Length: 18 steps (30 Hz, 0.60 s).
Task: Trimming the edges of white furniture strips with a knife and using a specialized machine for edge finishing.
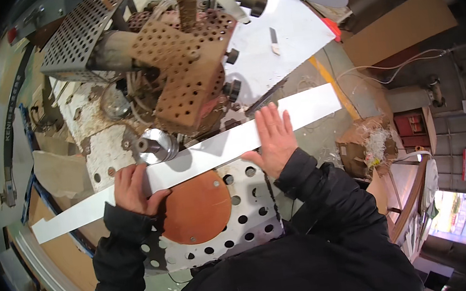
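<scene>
A long, narrow white board (211, 152) lies slantwise across the machine, its right end farther from me. My left hand (131, 191) grips the board left of its middle, fingers curled over it and thumb along the near edge. On the board's right half rests my right hand (276, 141), flat, with the fingers stretched out and the thumb apart. Just behind the board, close to my left hand, stands a shiny round metal roller (159, 146). A brown-orange disc (199, 212) is fixed on the perforated white plate (252, 217) in front of the board.
Behind the board rises a dusty perforated metal housing (176, 66) with black knobs. A white tabletop (288, 20) at the back right bears a small cutter knife (273, 40). An open cardboard box (358, 146) of pale scraps stands to the right, below a thin hose.
</scene>
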{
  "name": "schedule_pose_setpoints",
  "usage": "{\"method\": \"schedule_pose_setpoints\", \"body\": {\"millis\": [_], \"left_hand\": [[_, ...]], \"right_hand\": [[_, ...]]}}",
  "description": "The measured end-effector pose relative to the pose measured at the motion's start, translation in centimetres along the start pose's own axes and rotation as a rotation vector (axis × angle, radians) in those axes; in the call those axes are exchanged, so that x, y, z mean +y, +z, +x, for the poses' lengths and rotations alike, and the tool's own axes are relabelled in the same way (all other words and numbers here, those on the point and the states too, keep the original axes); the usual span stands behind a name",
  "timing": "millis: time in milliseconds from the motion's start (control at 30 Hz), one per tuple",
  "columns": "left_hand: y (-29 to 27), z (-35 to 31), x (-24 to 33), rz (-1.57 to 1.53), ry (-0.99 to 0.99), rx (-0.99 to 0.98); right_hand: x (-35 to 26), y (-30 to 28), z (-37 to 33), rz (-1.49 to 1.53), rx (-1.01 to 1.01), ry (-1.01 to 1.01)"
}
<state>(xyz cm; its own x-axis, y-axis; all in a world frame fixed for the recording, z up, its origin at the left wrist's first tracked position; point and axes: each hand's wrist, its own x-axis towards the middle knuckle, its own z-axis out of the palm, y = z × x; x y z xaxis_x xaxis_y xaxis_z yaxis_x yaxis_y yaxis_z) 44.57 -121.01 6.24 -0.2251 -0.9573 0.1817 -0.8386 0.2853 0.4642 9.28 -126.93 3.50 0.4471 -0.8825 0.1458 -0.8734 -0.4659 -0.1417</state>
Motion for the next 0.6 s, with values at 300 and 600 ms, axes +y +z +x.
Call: {"method": "schedule_pose_setpoints", "body": {"millis": [300,600], "left_hand": [[-1.1,-0.7,-1.9,0.062,-0.011,-0.069],[-1.4,-0.8,-1.6,0.13,0.044,-0.002]], "right_hand": [[15.8,-1.7,-3.9,-0.101,-0.065,0.245],[14.5,-2.5,-3.7,0.272,-0.016,0.34]]}}
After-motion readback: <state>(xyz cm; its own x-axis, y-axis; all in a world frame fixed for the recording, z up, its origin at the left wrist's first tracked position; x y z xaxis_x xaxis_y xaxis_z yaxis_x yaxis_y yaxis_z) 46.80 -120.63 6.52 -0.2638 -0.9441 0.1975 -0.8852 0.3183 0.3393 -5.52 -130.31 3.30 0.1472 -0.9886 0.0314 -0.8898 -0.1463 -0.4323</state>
